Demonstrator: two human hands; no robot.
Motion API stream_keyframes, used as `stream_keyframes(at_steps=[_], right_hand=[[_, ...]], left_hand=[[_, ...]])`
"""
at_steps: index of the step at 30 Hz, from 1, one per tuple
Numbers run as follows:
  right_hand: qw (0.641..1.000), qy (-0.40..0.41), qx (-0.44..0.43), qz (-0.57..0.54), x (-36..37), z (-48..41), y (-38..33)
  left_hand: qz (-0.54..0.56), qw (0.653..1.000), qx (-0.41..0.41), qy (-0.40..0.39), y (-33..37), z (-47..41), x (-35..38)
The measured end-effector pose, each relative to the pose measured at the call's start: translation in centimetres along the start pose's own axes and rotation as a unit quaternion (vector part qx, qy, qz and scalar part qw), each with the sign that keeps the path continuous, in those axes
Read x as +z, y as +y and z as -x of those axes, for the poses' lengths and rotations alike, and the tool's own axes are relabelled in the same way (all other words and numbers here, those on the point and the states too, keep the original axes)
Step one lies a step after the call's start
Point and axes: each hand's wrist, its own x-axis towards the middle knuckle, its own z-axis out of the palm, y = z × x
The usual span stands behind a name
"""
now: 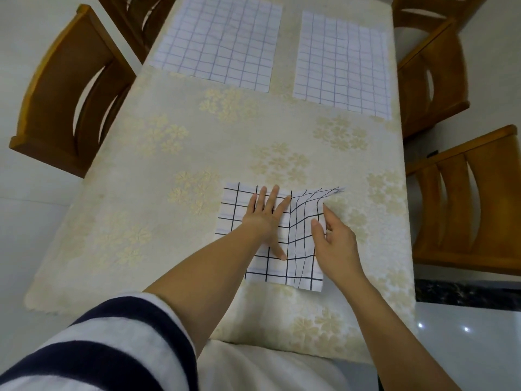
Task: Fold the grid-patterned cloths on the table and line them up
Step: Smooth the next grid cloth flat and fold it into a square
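Head view shows the black-grid cloth (234,210) right under both hands, on the near part of the desk (169,165). Its left part lies flat. Its right part stands up in a bent flap.

I think the flap could land crooked, so the edges would not meet. That could happen if the cloth slips under the flat hand, or if the flap is pulled sideways. The soft flap could also droop and make a wrinkle.

The left hand (265,218) lies flat on the cloth with straight, spread fingers and presses it down by the fold line. The right hand (335,244) pinches the flap's right edge between thumb and fingers, with the wrist lifted a little.

Far ahead of the left hand lies a blue-grid cloth (220,40), flat and not folded. Far ahead of the right hand lies the other blue-grid cloth (342,63), flat too. Wooden chairs (70,88) stand out past both hands.
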Motion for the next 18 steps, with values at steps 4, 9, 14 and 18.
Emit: stream_keyframes(at_steps=[4,9,14,18], right_hand=[[1.0,-0.011,-0.009,0.008,0.8,-0.2,-0.6],[1.0,-0.02,-0.011,0.022,1.4,-0.6,-1.0],[0.998,-0.034,-0.044,0.018,2.2,-0.9,-1.8],[0.996,-0.078,-0.039,0.027,4.3,-1.5,-2.5]], left_hand=[[0.007,1.0,0.013,0.018,-0.2,0.1,0.2],[0.134,0.987,0.067,0.057,-1.3,1.4,-1.3],[0.312,0.924,0.088,0.202,-7.1,3.7,-1.8],[0.192,0.954,0.033,0.226,-14.1,4.3,1.3]])
